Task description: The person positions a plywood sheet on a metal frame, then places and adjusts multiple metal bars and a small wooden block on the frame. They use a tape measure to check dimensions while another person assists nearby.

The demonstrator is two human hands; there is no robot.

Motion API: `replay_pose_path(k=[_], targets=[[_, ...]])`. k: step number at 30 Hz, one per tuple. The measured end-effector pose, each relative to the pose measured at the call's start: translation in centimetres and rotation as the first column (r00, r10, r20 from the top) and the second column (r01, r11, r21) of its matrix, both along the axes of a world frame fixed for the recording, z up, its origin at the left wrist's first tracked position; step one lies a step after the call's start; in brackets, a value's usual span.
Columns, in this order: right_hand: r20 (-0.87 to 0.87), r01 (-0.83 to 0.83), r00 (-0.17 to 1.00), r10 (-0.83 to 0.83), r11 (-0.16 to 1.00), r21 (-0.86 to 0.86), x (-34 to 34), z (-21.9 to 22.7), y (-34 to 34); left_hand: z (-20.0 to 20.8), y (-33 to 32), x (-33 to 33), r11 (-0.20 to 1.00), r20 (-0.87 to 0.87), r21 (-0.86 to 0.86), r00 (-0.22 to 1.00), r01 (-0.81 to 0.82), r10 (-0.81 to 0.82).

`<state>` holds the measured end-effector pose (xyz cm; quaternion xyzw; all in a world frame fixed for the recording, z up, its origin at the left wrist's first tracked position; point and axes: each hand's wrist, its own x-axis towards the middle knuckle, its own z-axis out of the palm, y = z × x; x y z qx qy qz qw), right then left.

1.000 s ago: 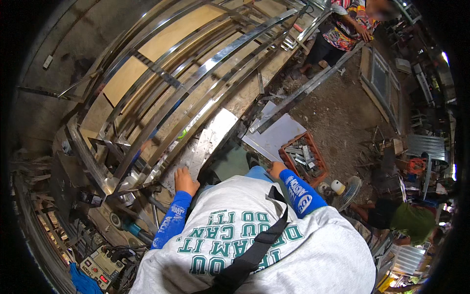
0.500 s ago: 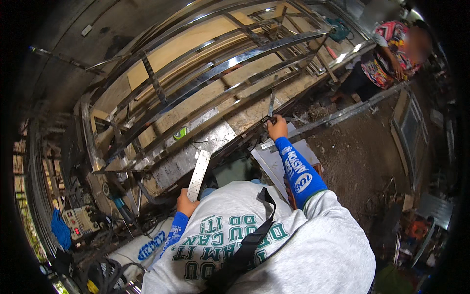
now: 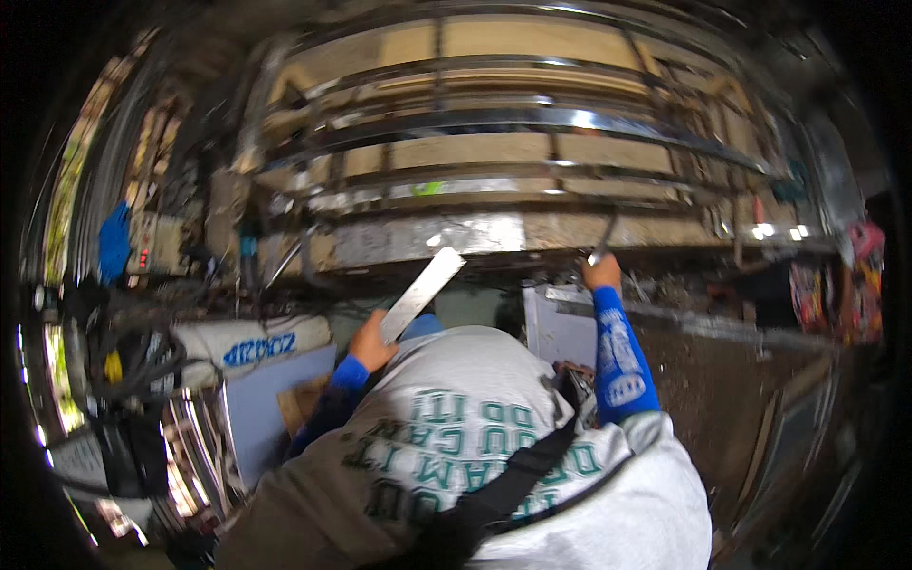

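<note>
My left hand [image 3: 372, 342] is closed around the lower end of a flat, silvery metal bar [image 3: 423, 293], which slants up and to the right in front of my shirt. My right hand [image 3: 601, 273], in a blue sleeve, is at the front edge of the workbench [image 3: 475, 235]. Its fingers are closed on a thin, dark metal strip [image 3: 604, 237] that sticks up above them; motion blurs its details. Just beyond both hands, a long welded frame of shiny metal tubes [image 3: 494, 121] lies across the bench.
A white gas cylinder [image 3: 252, 344] lies at the left, near cables [image 3: 142, 356] and a small machine with a red display [image 3: 157, 247]. White panels [image 3: 560, 328] lean below the bench. A person in patterned clothing [image 3: 860, 294] is at the far right, beside a long metal bar [image 3: 703, 323].
The view has swung to the right, so the bench now runs level across it. Both hands keep their holds; the left hand's bar tilts further right.
</note>
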<state>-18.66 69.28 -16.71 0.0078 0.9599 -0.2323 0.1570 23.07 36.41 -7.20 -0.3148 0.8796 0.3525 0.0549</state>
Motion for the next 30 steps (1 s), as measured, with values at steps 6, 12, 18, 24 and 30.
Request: replay_pose_path(k=[6, 12, 18, 24, 30], targets=[[0.392, 0.173, 0.900, 0.189, 0.669, -0.722, 8.3, -5.1, 3.7, -0.3, -8.3, -7.0, 0.947, -0.130, -0.199, 0.951, 0.252, -0.280], [0.273, 0.188, 0.958, 0.082, 0.538, -0.821, 15.5, -4.1, 0.2, -3.7, -15.5, -12.7, 0.905, -0.179, -0.182, 0.892, 0.385, -0.416], [0.166, 0.268, 0.940, -0.299, 0.346, -0.899, 19.3, 2.6, -7.7, -6.4, -18.0, -14.4, 0.757, -0.158, -0.510, 0.820, 0.409, -0.550], [0.056, 0.225, 0.877, -0.478, 0.304, -0.926, 21.0, 4.0, -11.5, -5.1, -21.1, -8.7, 0.968, -0.569, -0.249, 0.813, -0.029, -0.122], [-0.117, 0.254, 0.771, -0.625, 0.471, -0.845, 22.4, 1.2, -12.3, -4.3, -28.9, -1.7, 0.920, -0.610, -0.097, 0.753, -0.379, 0.246]])
